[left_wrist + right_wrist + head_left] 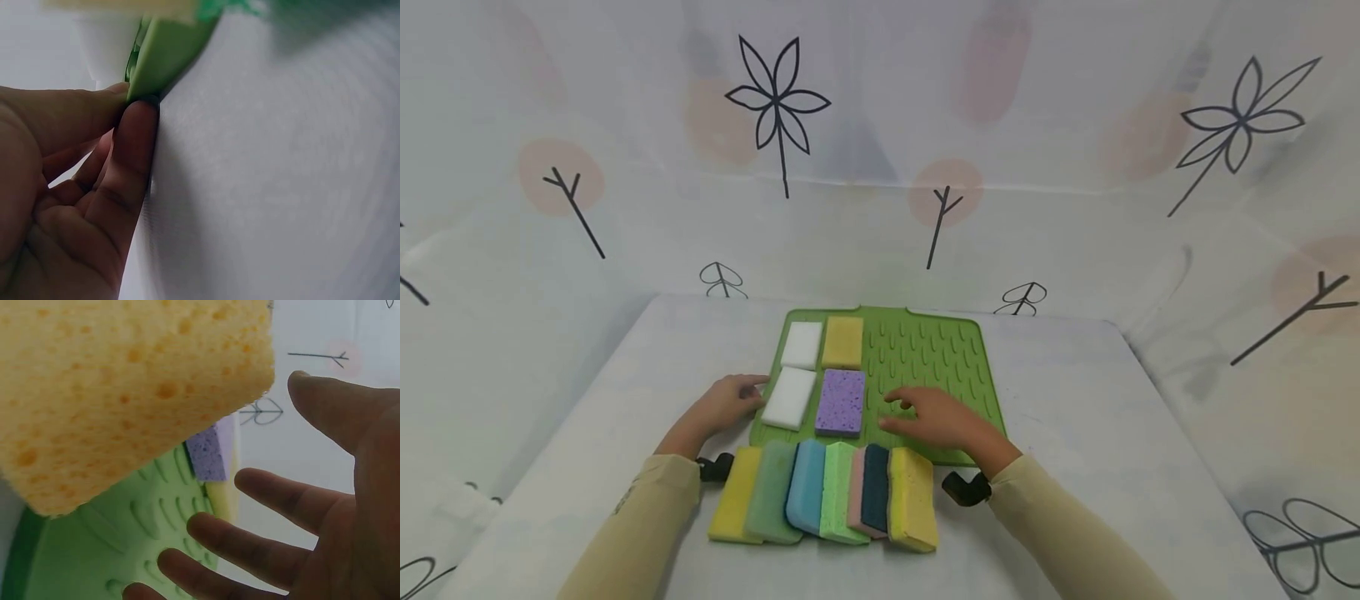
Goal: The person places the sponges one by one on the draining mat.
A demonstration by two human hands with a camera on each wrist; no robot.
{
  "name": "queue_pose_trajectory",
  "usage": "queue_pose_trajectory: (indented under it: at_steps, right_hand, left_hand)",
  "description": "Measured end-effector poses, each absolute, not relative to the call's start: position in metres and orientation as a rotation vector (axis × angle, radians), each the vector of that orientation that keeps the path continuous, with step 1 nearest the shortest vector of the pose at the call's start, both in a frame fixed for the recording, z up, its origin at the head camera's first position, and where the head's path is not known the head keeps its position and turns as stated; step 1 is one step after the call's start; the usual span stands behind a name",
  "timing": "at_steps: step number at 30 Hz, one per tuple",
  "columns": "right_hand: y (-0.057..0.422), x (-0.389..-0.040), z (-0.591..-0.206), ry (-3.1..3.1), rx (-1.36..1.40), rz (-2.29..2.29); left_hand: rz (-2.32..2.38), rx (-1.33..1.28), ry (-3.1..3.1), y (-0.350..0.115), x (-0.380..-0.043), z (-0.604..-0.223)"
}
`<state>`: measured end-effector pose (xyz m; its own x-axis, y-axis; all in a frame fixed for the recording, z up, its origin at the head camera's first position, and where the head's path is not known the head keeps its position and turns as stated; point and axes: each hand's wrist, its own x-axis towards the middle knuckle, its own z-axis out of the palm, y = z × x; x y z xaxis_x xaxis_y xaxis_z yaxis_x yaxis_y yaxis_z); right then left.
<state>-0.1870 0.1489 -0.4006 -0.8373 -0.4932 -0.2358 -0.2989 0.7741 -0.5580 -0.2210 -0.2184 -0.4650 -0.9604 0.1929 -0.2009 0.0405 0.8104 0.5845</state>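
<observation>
My left hand (728, 403) is at the left edge of a green ridged mat (925, 358). In the left wrist view its thumb and a finger pinch the edge of that mat (169, 56). My right hand (936, 417) hovers over the mat's right part, fingers spread and holding nothing. On the mat's left half lie two white sponges, the far one (802, 345) and the near one (789, 398). Beside them are a tan-yellow sponge (843, 342) and a purple sponge (840, 403); the purple one is nearest the right hand's fingertips.
In front of the mat leans a row of sponges: yellow (735, 496), sage green (772, 492), blue (806, 487), light green (842, 492), pink with a dark pad (875, 487), and another yellow (913, 500). A white cloth (1075, 400) covers the table. Patterned sheeting (865, 233) stands behind.
</observation>
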Motion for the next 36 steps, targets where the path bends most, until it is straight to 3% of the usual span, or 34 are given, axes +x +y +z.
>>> queue_pose_trajectory:
  at_steps: [36]
  right_hand:
    - [0.169, -0.143, -0.430, 2.484, -0.668, -1.026]
  left_hand:
    - [0.900, 0.104, 2.713, -0.217, -0.220, -0.467]
